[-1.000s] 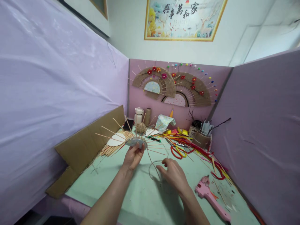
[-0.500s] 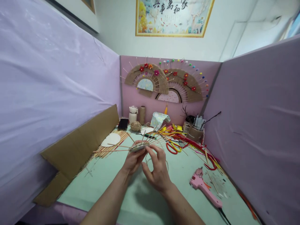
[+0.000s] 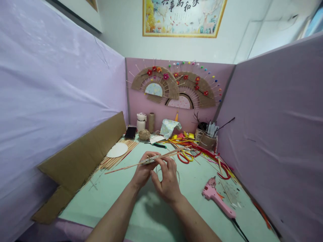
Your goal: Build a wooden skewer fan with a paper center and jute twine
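A small fan-shaped frame (image 3: 151, 159) of thin wooden sticks fixed to a pale base is up off the table, tilted nearly edge-on. My left hand (image 3: 144, 170) grips its base from the left and below. At the base's right side, my right hand (image 3: 168, 178) has its upper fingers against the frame, the thumb lower and apart. The sticks (image 3: 179, 151) reach out to the right, and one points left. A loop of thin cord (image 3: 179, 177) hangs behind my right hand; where it is held or tied is hidden.
A pink glue gun (image 3: 218, 198) lies at right. Scissors (image 3: 183, 157) and pipe cleaners (image 3: 202, 149) lie behind. At left are a white paper oval (image 3: 117, 150), loose sticks (image 3: 107, 163) and cardboard (image 3: 83, 161). A twine ball (image 3: 144, 134) sits at back. Finished fans (image 3: 156, 79) hang behind.
The fan frame has turned in my hands: its sticks, spread upward before, now look flattened nearly edge-on, slanting up to the right. Both hands stay close to the same place.
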`<act>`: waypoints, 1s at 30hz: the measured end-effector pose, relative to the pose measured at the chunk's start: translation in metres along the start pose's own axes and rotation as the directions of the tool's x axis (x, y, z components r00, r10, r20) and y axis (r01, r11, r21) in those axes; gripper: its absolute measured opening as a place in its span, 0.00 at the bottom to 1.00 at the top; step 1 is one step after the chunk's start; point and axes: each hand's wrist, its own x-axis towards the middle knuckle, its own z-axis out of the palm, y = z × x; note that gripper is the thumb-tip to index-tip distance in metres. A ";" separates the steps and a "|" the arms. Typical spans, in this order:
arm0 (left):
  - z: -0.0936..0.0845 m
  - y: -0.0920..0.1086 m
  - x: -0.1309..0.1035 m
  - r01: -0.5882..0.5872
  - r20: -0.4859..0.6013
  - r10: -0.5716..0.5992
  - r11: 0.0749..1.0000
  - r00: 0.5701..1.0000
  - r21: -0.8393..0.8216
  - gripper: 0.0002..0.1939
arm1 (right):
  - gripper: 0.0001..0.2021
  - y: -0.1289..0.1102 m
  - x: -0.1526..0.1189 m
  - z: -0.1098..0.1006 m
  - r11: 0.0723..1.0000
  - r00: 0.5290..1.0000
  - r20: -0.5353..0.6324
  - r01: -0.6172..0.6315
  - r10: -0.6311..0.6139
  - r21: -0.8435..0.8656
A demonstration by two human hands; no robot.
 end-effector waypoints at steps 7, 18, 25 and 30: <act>-0.002 -0.001 0.001 0.057 -0.038 -0.064 0.986 0.997 -0.159 0.14 | 0.22 0.001 -0.003 -0.003 0.998 0.989 -0.150 0.017 -0.008 0.062; 0.001 0.002 -0.001 0.078 0.017 -0.076 0.984 0.997 -0.161 0.14 | 0.20 0.002 -0.001 0.002 0.999 0.998 -0.059 -0.030 0.029 -0.015; -0.007 0.001 0.004 0.102 -0.125 -0.144 0.949 0.982 -0.299 0.15 | 0.19 0.004 -0.008 -0.002 0.996 0.985 -0.169 -0.018 0.032 0.087; -0.018 0.003 0.011 0.043 -0.288 -0.192 0.890 0.938 -0.455 0.10 | 0.11 0.008 -0.010 0.001 0.990 0.985 -0.165 -0.023 0.046 0.139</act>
